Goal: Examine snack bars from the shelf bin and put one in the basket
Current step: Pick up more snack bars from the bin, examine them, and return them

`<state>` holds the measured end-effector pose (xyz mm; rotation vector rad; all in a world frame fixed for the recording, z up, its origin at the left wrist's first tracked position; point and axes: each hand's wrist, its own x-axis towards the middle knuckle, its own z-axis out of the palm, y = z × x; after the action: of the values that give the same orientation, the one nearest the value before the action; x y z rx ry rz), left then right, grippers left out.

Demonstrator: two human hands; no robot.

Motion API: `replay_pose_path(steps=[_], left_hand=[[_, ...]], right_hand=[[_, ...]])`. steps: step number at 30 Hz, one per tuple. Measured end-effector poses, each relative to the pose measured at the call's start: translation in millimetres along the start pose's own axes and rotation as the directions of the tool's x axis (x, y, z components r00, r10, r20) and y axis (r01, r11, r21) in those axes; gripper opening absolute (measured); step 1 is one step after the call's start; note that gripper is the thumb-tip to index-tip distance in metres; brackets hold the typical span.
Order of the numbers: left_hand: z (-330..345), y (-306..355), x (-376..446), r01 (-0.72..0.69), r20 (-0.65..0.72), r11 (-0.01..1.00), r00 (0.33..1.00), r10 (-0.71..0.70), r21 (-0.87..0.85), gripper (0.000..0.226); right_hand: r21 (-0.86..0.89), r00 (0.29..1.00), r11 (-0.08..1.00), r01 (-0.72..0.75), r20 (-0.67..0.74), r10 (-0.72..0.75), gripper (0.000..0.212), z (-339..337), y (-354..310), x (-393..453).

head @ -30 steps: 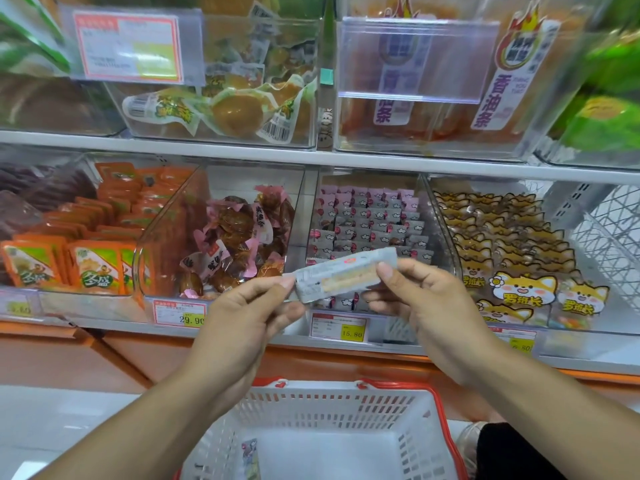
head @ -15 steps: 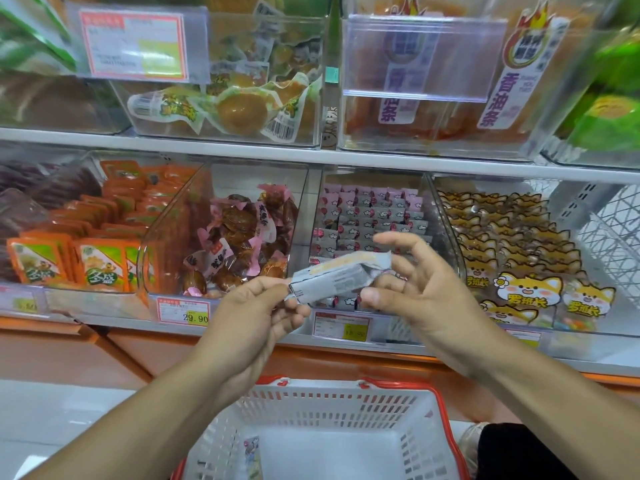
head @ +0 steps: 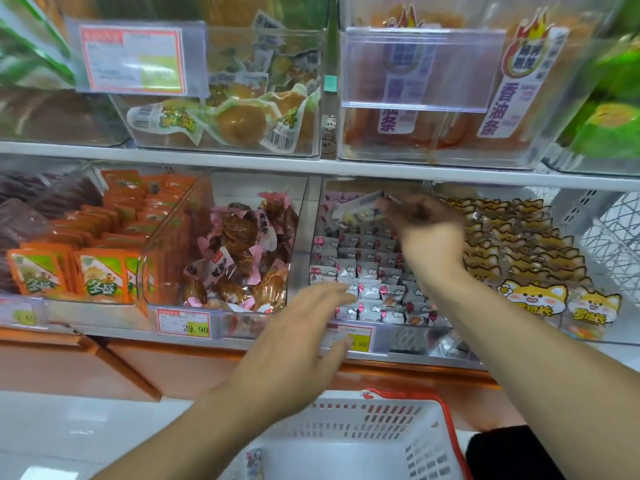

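Your right hand [head: 427, 225] reaches over the back of the shelf bin [head: 363, 258], the clear one full of small white-and-pink wrapped snack bars, and its grip is closed in a pinch: the curled fingers hold 1 snack bar [head: 356, 211] by its right end, so the bar hangs tilted above the rear rows of that bin, apart from the packs under it. The picture is blurred there, so the wrapper's print cannot be read. Your left hand [head: 298, 344] is at the front edge of the same bin with its grip loose, fingers straight and spread, holding nothing; the fingertips lie over the front row and partly cover the price tag [head: 358, 337] on the bin's front lip. Below the bin, nearer you, sits the white basket [head: 367, 427] with its red rim. Left of the bin is a clear bin of pink-wrapped brown snacks [head: 239, 251]; right of it are the cat-faced packs [head: 533, 296].
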<state>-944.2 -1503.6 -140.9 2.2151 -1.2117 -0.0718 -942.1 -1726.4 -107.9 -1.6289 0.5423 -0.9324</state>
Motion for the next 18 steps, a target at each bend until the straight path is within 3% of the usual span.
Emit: replay_pose_path(steps=[2,6,8,11,13,18], left_hand=[[7,-1,-1,-0.100,0.095,0.979,0.992,0.084,0.178,0.064],[12,-2,-1,-0.122,0.156,0.959,0.984,0.084,0.255,0.075],[11,-1,0,-0.120,0.155,0.960,0.984,0.083,0.253,0.076],[9,0,1,-0.117,0.168,0.957,0.983,0.074,0.267,0.074],[8,0,1,-0.116,0.175,0.955,0.982,0.069,0.273,0.072],[6,0,1,-0.115,0.146,0.971,0.986,0.086,0.210,0.061]], right_hand=[[-0.080,0.994,0.991,0.110,0.021,-0.109,0.014,14,7,9],[-0.297,0.963,0.929,0.222,0.218,-0.160,0.006,37,18,22],[-0.478,0.908,0.813,0.332,0.396,-0.138,0.007,45,23,27],[-0.615,0.783,0.634,0.468,0.622,0.026,0.021,56,35,32],[-0.637,0.779,0.617,0.462,0.625,0.062,0.024,60,37,34],[-0.603,0.884,0.695,0.392,0.455,-0.105,0.017,65,36,48]])
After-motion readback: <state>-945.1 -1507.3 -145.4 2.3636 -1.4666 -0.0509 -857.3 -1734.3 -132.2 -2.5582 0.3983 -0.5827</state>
